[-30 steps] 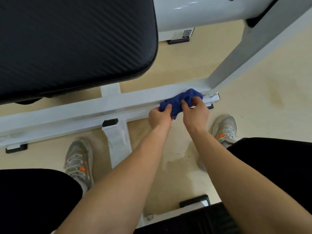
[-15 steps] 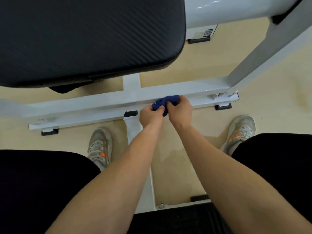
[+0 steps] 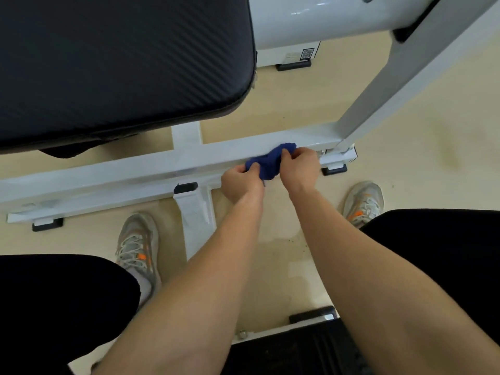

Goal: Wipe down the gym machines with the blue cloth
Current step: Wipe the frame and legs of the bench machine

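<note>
A bunched blue cloth lies pressed against the front face of the white floor bar of a gym machine. My left hand grips the cloth's left end and my right hand grips its right end, both with fingers closed on it. The cloth sits toward the bar's right end, close to where a grey slanted post meets the bar. Part of the cloth is hidden under my fingers.
A large black padded seat overhangs the bar at upper left. A white cross strut runs toward me between my grey shoes. Black rubber feet sit under the frame. A black mat edge lies by my knees.
The cloth and both hands slid left along the bar and have come back to the right toward the post. The cloth is more stretched out between my hands than half a second ago.
</note>
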`<move>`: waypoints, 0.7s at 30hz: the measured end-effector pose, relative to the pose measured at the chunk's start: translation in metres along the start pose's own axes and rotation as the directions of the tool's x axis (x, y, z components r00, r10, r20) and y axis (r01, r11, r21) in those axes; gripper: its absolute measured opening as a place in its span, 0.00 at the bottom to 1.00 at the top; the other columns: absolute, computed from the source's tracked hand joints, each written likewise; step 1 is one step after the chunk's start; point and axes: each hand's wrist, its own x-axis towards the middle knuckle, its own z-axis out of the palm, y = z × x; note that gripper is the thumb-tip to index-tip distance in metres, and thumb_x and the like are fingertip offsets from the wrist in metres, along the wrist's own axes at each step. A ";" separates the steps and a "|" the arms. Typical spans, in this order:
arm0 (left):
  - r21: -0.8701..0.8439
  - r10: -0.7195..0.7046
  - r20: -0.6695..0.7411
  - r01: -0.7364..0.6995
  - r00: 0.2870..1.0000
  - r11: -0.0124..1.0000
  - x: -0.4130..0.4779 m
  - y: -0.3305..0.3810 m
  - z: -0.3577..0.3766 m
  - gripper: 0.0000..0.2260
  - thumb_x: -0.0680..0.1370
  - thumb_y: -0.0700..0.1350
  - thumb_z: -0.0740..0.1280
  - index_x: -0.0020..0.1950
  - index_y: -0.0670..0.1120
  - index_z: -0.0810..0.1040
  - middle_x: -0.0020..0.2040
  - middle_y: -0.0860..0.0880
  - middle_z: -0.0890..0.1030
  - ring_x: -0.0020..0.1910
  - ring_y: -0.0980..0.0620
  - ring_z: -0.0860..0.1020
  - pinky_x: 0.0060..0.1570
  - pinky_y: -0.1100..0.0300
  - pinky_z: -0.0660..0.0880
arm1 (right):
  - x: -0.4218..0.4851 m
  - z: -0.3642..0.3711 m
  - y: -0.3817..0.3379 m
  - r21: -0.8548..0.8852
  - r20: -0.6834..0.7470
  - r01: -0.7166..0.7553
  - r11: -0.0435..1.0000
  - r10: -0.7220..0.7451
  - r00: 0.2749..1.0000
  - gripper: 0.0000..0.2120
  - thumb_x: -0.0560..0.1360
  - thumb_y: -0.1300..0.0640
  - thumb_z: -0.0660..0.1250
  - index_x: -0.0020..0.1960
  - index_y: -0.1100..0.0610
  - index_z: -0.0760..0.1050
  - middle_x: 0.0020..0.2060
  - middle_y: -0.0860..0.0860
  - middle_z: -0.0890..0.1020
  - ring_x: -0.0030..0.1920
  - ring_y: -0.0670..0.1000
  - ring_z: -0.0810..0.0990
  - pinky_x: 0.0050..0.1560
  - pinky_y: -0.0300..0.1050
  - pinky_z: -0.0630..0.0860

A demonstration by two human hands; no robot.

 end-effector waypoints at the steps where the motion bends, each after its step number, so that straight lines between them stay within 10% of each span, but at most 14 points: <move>1: -0.006 0.005 -0.043 -0.005 0.999 1.000 0.006 0.000 -0.012 0.11 0.75 0.42 0.69 0.32 0.48 0.78 0.27 0.52 0.79 0.27 0.54 0.77 0.28 0.64 0.72 | -0.007 0.008 -0.002 0.015 0.019 -0.002 1.000 0.001 1.000 0.09 0.78 0.57 0.65 0.42 0.60 0.77 0.37 0.55 0.82 0.41 0.56 0.82 0.43 0.48 0.79; 8: 0.076 0.064 -0.066 -0.059 0.996 0.995 0.012 -0.010 -0.054 0.04 0.73 0.44 0.72 0.46 0.46 0.81 0.41 0.52 0.83 0.38 0.55 0.80 0.32 0.67 0.69 | -0.055 0.060 -0.015 0.106 0.244 0.011 0.994 -0.037 0.969 0.07 0.75 0.58 0.67 0.40 0.58 0.81 0.34 0.51 0.84 0.38 0.51 0.82 0.42 0.45 0.78; 13: 0.069 0.047 -0.049 -0.044 0.998 0.997 -0.003 -0.002 -0.016 0.03 0.72 0.42 0.72 0.41 0.47 0.79 0.35 0.54 0.80 0.31 0.58 0.77 0.27 0.68 0.68 | -0.031 0.034 -0.004 0.133 0.171 -0.026 0.991 0.003 0.985 0.10 0.75 0.58 0.68 0.35 0.56 0.78 0.31 0.52 0.82 0.37 0.52 0.81 0.41 0.46 0.78; 21: 0.093 0.088 0.121 -0.099 0.989 0.991 -0.024 0.003 0.081 0.04 0.72 0.43 0.72 0.37 0.48 0.80 0.37 0.51 0.83 0.39 0.49 0.82 0.45 0.56 0.81 | 0.038 -0.042 0.029 0.170 -0.021 -0.123 0.978 0.128 0.991 0.07 0.75 0.58 0.69 0.40 0.60 0.81 0.39 0.58 0.84 0.42 0.55 0.82 0.48 0.53 0.81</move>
